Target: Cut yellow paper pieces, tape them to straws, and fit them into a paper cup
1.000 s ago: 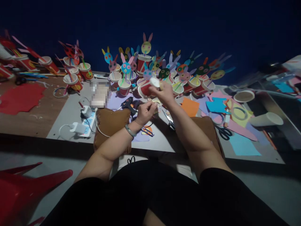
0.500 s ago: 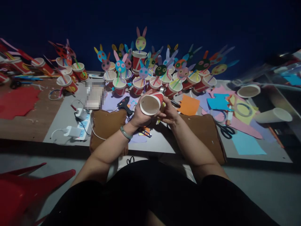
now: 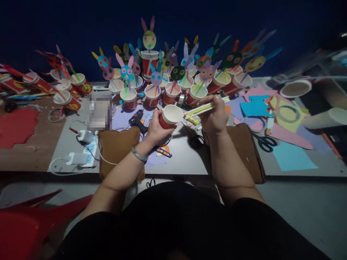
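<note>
My left hand [image 3: 154, 131] is wrapped round a red paper cup [image 3: 173, 115] with a white rim, its mouth tipped up towards me. Between the fingers of my right hand [image 3: 217, 118] is a small bundle of thin yellow and white straws [image 3: 202, 109]. The straws' left ends point at the cup's right side; whether they touch it I cannot tell. Behind my left hand lies a black glue gun [image 3: 137, 121]. A small cutter knife [image 3: 164, 152] rests on paper scraps below the cup.
Several red cups with paper rabbit heads on straws [image 3: 156, 77] stand along the back. Brown cushions [image 3: 119, 146] lie beneath both forearms. A power strip [image 3: 91, 150] with chargers is at left. Black scissors [image 3: 265, 141], coloured paper [image 3: 294, 159] and tape rolls [image 3: 288, 113] lie at right.
The cup has turned so its mouth faces more upward. My right hand has moved off the cup, up and to the right, and now shows straws in its fingers.
</note>
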Available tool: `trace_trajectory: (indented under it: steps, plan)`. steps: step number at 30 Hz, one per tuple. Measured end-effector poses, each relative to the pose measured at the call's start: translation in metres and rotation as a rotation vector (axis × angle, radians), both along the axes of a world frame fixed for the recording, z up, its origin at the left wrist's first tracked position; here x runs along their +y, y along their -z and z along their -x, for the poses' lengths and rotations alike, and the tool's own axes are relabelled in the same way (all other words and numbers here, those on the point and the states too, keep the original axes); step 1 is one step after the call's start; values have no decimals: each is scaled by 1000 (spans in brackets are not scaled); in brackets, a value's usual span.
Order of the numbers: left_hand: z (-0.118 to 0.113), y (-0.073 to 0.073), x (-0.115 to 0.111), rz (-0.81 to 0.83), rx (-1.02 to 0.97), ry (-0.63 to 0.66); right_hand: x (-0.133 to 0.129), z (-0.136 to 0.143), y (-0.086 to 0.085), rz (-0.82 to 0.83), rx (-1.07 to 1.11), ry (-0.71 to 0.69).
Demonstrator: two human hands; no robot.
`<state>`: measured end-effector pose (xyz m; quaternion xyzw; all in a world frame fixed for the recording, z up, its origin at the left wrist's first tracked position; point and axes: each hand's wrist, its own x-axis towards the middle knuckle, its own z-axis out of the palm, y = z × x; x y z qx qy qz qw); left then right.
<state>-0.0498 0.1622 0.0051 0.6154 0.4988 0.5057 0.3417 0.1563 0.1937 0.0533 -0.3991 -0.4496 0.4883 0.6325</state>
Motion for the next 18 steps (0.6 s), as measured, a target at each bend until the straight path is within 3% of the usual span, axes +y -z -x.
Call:
trace_trajectory:
  steps: [7, 12, 18]
  plan:
    - [1, 2, 0, -142, 30, 248, -20, 7, -12, -162, -177, -78]
    - [0, 6, 2, -159, -21, 316, -28, 7, -19, -157, -304, -197]
    - [0, 1, -2, -173, -37, 393, -33, 9, -23, -173, -357, -87]
